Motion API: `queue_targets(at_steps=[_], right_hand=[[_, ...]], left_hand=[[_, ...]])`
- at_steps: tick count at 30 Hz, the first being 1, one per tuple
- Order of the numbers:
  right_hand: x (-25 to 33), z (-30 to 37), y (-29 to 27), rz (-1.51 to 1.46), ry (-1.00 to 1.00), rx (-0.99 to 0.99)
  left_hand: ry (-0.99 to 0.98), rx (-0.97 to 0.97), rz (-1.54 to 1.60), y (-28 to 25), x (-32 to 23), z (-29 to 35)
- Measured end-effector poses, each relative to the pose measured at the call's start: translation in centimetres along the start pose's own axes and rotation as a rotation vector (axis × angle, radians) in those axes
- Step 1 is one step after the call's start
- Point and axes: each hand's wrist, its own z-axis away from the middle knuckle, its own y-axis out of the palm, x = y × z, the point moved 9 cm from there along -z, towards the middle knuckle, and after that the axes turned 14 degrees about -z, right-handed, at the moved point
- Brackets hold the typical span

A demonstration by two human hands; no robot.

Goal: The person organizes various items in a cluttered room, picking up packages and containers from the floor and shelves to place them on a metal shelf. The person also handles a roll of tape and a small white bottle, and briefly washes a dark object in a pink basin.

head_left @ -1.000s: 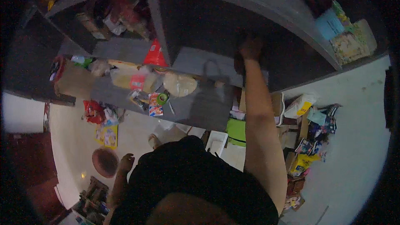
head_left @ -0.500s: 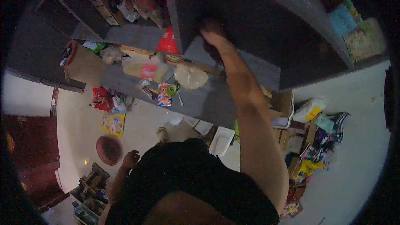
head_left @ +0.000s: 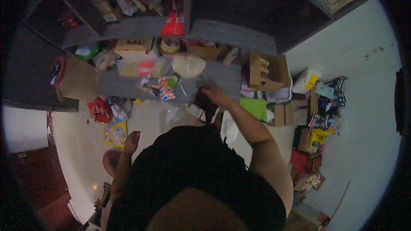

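Observation:
Over the front edge of the grey desk ledge (head_left: 141, 89), my right hand (head_left: 217, 97) is closed on a dark cloth-like thing (head_left: 203, 99) that hangs down; dim light and blur hide its exact kind. To the left of that hand lie a white stick-like item (head_left: 183, 89), a green roll of tape (head_left: 173, 81) and a red-and-blue packet (head_left: 166, 90). Behind them sits a clear bag with pale contents (head_left: 189, 66). My left hand (head_left: 132, 142) hangs low beside my body, fingers loosely bent with nothing seen in them.
Dark shelf compartments (head_left: 239, 6) rise behind the ledge, with a red packet (head_left: 173, 23) on one. Right of the ledge stand an open cardboard box (head_left: 274, 75) and a green sheet (head_left: 253, 108). Bags (head_left: 100, 110) and a round reddish basin (head_left: 112, 162) are on the floor at left.
My right hand has come down out of the right shelf compartment to the ledge's front edge, with the dark thing in it. The view has shifted, and my left hand hangs slightly higher in it.

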Motion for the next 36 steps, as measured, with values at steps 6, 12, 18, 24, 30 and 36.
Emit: queue_targets(at_steps=[6,12,18,24,30,36], right_hand=[[-3.1,-3.2,-19.2,-0.875,0.742,-0.980],[-13.1,-15.4,-18.5,-0.248,0.638,-0.683],[-10.1,-19.5,-14.4,0.254,0.781,-0.367],[-16.6,-8.3,-19.5,0.410,0.724,-0.332],[-21.3,-1.0,-23.8,0.600,0.670,-0.504],[-10.5,-20.1,-14.7,0.238,0.298,-0.373]], left_hand=[[-0.154,0.368,-0.439,2.1,4.6,5.6],[-0.097,-0.047,-0.050,1.3,8.1,9.3],[0.062,-0.170,-0.005,5.3,12.4,13.3],[-0.219,-0.017,-0.095,8.6,13.9,15.4],[-0.414,0.036,0.109,10.3,13.6,16.7],[-0.260,0.094,-0.085,12.2,9.4,16.5]])
